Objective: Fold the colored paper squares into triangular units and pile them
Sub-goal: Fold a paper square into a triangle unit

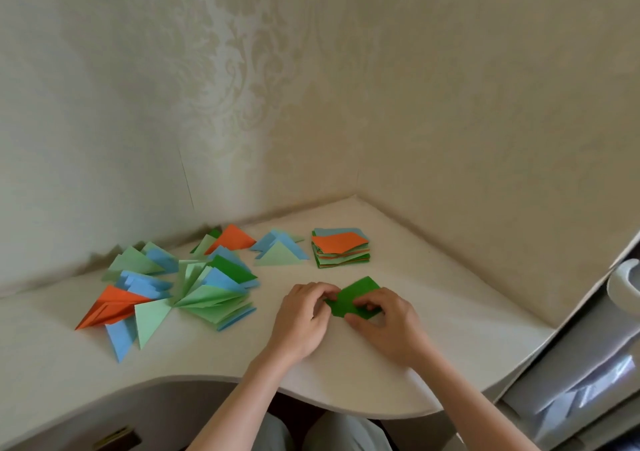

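From the head view, a dark green paper square (pixel 353 298) lies on the white bench (pixel 433 315), near the person and right of centre. Both hands work on it. The left hand (pixel 301 319) has its fingers curled over the sheet's left corner, pinching it. The right hand (pixel 388 322) grips the sheet's near right edge, with its thumb under the near edge and its fingers bent on top.

Farther back, just beyond the hands, a stack of unfolded paper squares (pixel 341 248) sits on the bench, an orange sheet on top and green, blue and orange edges showing below it.

To the left, a loose pile of folded triangular units (pixel 194 284) spreads across the bench in light green, blue, dark green and orange; many overlap and some stand fanned open. A smaller cluster of blue and light green triangles (pixel 278 248) lies between that pile and the stack, apart from both.

The bench fits into a corner of patterned wallpaper (pixel 242 87). At the far right stands a white door with a handle (pixel 623 284).
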`<state>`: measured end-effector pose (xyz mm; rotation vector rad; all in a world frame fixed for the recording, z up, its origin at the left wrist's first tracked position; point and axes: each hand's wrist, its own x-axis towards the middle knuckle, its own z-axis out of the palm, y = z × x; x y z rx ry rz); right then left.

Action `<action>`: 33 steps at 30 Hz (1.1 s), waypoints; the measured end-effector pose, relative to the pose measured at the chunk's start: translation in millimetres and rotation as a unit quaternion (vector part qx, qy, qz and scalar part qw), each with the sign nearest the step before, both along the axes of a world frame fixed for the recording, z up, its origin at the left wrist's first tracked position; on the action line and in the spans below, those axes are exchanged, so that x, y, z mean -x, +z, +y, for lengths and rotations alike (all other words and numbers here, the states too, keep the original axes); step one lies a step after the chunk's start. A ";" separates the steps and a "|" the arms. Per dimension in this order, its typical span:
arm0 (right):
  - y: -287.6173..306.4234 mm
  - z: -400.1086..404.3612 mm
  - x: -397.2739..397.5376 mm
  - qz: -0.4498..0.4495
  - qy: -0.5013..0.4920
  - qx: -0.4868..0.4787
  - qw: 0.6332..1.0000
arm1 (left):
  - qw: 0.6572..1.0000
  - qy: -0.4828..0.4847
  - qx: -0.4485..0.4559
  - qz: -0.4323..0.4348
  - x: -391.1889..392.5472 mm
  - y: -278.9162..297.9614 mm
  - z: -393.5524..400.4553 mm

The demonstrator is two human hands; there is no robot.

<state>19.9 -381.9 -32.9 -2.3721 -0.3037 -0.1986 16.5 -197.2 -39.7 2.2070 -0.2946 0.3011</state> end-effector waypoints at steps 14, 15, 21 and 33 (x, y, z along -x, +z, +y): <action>15.3 -0.1 -1.5 -0.040 0.073 0.001 0.997 | 0.999 0.019 0.002 -0.038 7.7 3.6 -0.4; 13.5 -1.9 1.1 -0.047 0.067 -0.013 0.997 | 0.999 0.018 0.002 -0.033 7.4 3.6 -0.5; 8.1 -9.1 11.7 -0.107 0.081 0.035 0.990 | 0.999 0.011 0.029 -0.029 8.1 2.0 0.4; 2.6 18.8 4.0 -0.082 -0.016 0.017 0.996 | 0.991 0.065 -0.068 -0.092 6.7 -2.5 -8.6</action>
